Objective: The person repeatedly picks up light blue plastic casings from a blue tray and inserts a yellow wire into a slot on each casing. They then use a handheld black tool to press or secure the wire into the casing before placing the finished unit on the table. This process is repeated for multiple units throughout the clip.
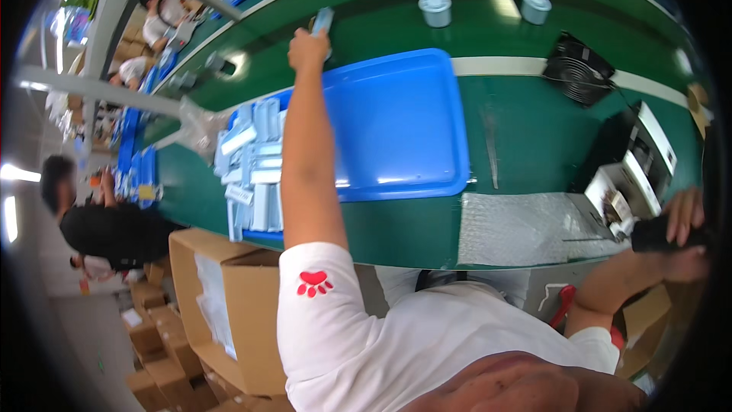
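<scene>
My left hand [308,50] reaches far across the green bench and is closed on a light blue device [324,20]. Only its upright flat part shows clearly; the hand covers most of the rest. Two similar pieces, each a round light blue cup [435,10] with a flat tab behind, stand further right on the far strip, the second cup [536,8] being the rightmost. At the right edge, my right hand [684,217] has its fingers bent over a dark elongated object [657,235], whose kind is lost in shadow.
Under my left arm lies a blue tray [404,130]. Left of it are piled light blue boxes [255,156] and a clear plastic bag [200,126]. Bubble wrap [518,229], a black fan [579,69] and an open box [629,175] occupy the right. A carton [259,320] stands below; people work leftward.
</scene>
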Available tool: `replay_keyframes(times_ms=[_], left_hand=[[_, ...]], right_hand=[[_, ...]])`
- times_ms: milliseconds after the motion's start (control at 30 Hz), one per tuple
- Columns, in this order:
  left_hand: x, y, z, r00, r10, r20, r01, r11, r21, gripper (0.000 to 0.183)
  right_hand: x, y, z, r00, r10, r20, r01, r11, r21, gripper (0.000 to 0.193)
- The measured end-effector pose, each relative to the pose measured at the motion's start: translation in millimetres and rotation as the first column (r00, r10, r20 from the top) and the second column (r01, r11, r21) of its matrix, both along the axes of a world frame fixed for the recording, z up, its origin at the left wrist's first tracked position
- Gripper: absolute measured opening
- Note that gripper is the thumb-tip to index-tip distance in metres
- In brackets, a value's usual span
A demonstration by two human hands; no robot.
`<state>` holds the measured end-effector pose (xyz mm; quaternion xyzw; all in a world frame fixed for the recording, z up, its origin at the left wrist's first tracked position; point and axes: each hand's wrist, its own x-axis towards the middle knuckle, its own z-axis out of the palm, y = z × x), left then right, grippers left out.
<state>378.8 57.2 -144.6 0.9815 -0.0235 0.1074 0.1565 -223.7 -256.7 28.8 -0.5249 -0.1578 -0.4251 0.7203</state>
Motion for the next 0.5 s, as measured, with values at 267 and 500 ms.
replay_keyframes(times_ms=[267,500], left_hand=[[-58,-21,22,0.916,-0.4,-0.026,0.074,0.231,-0.97,0.039],[-261,-73,50,0.65,-0.746,-0.145,-0.304,-0.08,-0.949,0.036]], right_hand=[[-19,7,-10,0.998,-0.067,-0.02,0.068,0.995,0.069,0.093],[-45,-21,-7,0.93,-0.341,-0.133,0.351,0.935,0.053,0.077]])
